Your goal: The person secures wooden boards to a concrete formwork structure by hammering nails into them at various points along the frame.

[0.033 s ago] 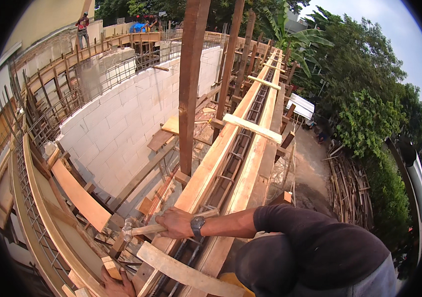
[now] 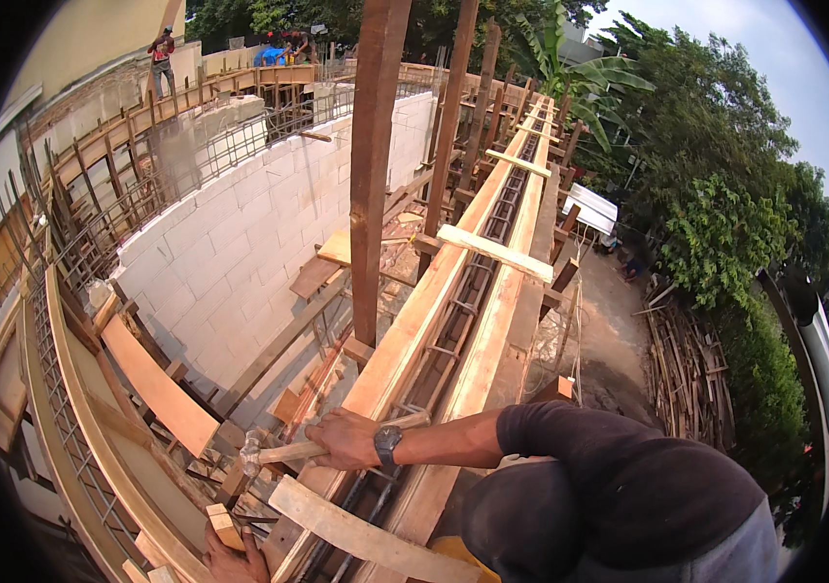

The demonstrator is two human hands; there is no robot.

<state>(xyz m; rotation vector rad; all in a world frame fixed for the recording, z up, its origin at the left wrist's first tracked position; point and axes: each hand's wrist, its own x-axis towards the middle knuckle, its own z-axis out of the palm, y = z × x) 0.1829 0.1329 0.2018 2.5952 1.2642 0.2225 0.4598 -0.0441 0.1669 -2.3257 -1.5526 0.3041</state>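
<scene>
My right hand (image 2: 345, 439), with a dark watch on its wrist, is closed round the wooden handle of a hammer (image 2: 288, 451). That hand is over the near end of the left board of a long timber form (image 2: 390, 364). The hammer's metal head points left, past the board's edge. At the lower edge, my left hand (image 2: 235, 562) is closed on a short wood block (image 2: 225, 526), below the hammer head; part of this hand is cut off. A flat wooden strip (image 2: 366, 530) lies across the form, nearer than my right hand. Steel bars (image 2: 473, 282) run inside the form.
Wooden crosspieces (image 2: 495, 253) span the form farther along. An upright timber post (image 2: 376, 175) stands left of it. Beyond is a pale block wall (image 2: 240, 214), with a second form (image 2: 94, 428) at far left. A person (image 2: 162, 63) stands far off; stacked timber (image 2: 682, 374) lies below right.
The wood block and my left hand have shifted slightly to the right. My right hand and the hammer have stayed almost in place.
</scene>
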